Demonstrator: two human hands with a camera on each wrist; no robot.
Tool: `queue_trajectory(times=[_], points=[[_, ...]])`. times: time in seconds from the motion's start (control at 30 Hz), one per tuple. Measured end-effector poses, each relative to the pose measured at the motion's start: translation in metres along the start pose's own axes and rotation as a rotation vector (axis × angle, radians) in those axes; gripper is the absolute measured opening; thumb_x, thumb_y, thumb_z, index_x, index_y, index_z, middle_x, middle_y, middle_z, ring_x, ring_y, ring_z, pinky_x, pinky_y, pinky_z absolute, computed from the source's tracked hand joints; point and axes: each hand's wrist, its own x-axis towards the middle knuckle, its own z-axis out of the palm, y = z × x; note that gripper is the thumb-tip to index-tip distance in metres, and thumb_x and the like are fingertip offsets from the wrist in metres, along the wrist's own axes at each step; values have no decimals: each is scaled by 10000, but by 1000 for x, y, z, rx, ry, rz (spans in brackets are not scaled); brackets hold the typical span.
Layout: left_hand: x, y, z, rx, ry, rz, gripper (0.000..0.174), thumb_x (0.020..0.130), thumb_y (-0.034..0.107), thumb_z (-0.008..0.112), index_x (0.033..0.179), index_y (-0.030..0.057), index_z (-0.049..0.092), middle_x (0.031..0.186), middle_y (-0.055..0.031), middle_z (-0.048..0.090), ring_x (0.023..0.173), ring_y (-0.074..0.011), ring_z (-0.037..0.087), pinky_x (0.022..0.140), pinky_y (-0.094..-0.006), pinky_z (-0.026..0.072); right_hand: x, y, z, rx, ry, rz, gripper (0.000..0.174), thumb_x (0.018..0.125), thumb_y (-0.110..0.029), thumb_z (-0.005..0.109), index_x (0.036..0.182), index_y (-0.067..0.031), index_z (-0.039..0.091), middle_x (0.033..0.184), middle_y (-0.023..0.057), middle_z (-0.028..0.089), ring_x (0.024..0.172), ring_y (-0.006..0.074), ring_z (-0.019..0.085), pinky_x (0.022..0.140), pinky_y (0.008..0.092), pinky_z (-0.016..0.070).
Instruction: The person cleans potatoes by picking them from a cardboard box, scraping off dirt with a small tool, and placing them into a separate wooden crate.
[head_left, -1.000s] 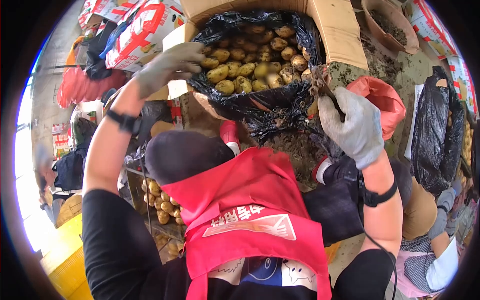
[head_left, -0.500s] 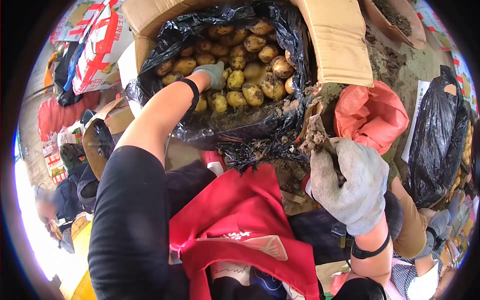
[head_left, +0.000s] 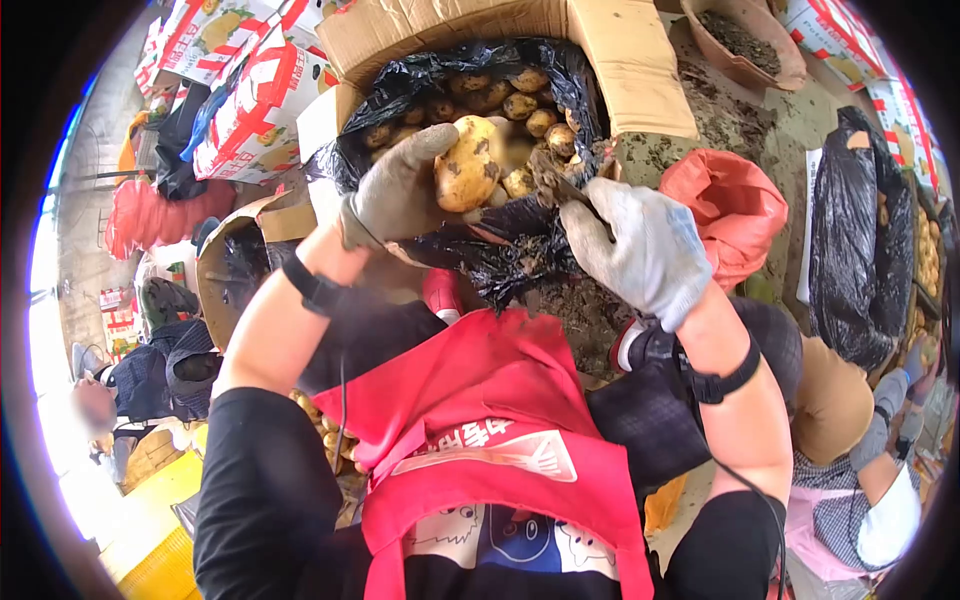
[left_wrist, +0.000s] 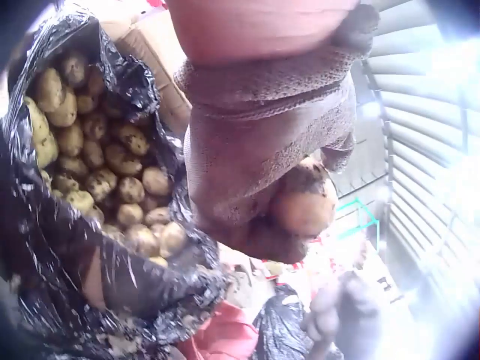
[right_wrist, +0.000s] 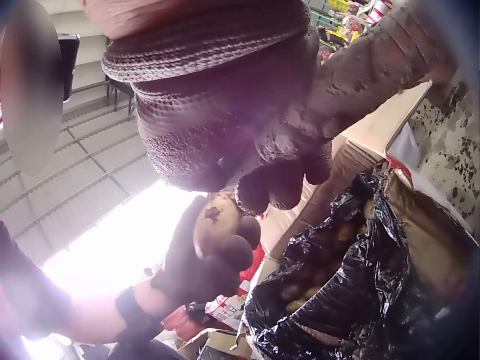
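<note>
Left hand (head_left: pixel 392 190) gripping potato (head_left: pixel 467 167) (near bag edge (head_left: pixel 522 222)), right hand (head_left: pixel 645 247) gripping muddy object (head_left: pixel 549 180), apart

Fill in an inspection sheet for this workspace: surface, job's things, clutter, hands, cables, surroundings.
Surface: floor, strewn with dark dirt beside the box.
Job's things: potato, dark patches on its skin, held up; more potatoes in the black liner inside the box.
Clutter: red bag, upright with its mouth open; basin with dirt in it.
Hands: left hand gloved, grips the potato; right hand gloved, pinches a dirt-caked piece, exact nature unclear.
Cables: thin dark cable hanging below the left wrist.
Surroundings: printed cartons at left; another person at right.
</note>
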Motion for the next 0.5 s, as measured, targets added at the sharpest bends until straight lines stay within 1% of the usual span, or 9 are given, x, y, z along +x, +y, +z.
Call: queue_trajectory(times=[0.07, 0.1, 0.13, 0.2, 0.27, 0.33, 0.37, 0.4, 0.5], points=[[-8, -23, 23, 50, -11, 106, 593, 1052, 518, 561, 1447, 75, 555, 1215, -118, 705, 1009, -257, 714, 810, -381, 598, -5, -5, 0, -38, 9, -17, 323, 974, -362, 638, 833, -72, 663, 771, 210, 695, 737, 439, 692, 636, 529, 535], [-9, -37, 34, 71, 88, 137, 579, 1065, 559, 528, 1375, 75, 588, 1147, -117, 717, 906, -234, 715, 694, -327, 578, -6, -5, 2, -45, 15, -12, 323, 974, -362, 638, 833, -72, 663, 771, 210, 695, 737, 439, 692, 636, 529, 535], [-6, -48, 35, 73, 31, 162, 559, 1068, 561, 524, 1332, 74, 601, 1132, -107, 718, 886, -220, 710, 637, -310, 559, -7, -4, 4, -63, 30, -24, 331, 973, -373, 635, 835, -74, 666, 772, 208, 700, 736, 435, 696, 635, 527, 538], [3, -68, 44, 126, 134, 178, 591, 1040, 619, 539, 1332, 111, 616, 1115, -72, 702, 868, -203, 679, 600, -306, 506, -12, 0, 10, -85, 43, -24, 339, 972, -384, 631, 837, -76, 670, 774, 206, 704, 735, 432, 700, 634, 525, 541], [12, -77, 54, 106, 53, 193, 548, 1044, 604, 546, 1302, 128, 628, 1106, -57, 708, 863, -187, 682, 625, -307, 517, -16, 2, 17, -150, 39, -65, 355, 971, -401, 624, 837, -76, 672, 775, 202, 710, 729, 427, 704, 634, 524, 545], [20, -83, 69, -20, 345, 231, 509, 1051, 576, 555, 1258, 119, 645, 1087, -46, 723, 872, -171, 692, 661, -289, 527, -20, -1, 19, -175, 48, -81, 360, 969, -407, 619, 840, -76, 676, 777, 201, 714, 724, 421, 708, 633, 522, 550], [22, -84, 69, -13, 325, 259, 476, 1053, 550, 570, 1218, 114, 665, 1066, -46, 739, 908, -176, 709, 740, -329, 571, -20, 1, 20, -166, 15, -65, 362, 969, -409, 614, 842, -76, 677, 782, 201, 716, 724, 418, 710, 634, 521, 552], [28, -88, 60, -17, 324, 257, 476, 1053, 550, 570, 1218, 114, 665, 1066, -46, 739, 908, -176, 709, 740, -329, 571, -20, 1, 21, -155, -19, -48, 363, 969, -410, 609, 845, -76, 678, 787, 201, 718, 724, 415, 712, 635, 519, 554], [43, -96, 39, -249, 159, 180, 473, 1052, 534, 575, 1216, 102, 679, 1101, -82, 758, 975, -213, 724, 874, -414, 611, -22, -5, 30, -236, -83, -147, 342, 946, -401, 611, 802, -96, 672, 701, 181, 701, 661, 398, 704, 598, 513, 557]])
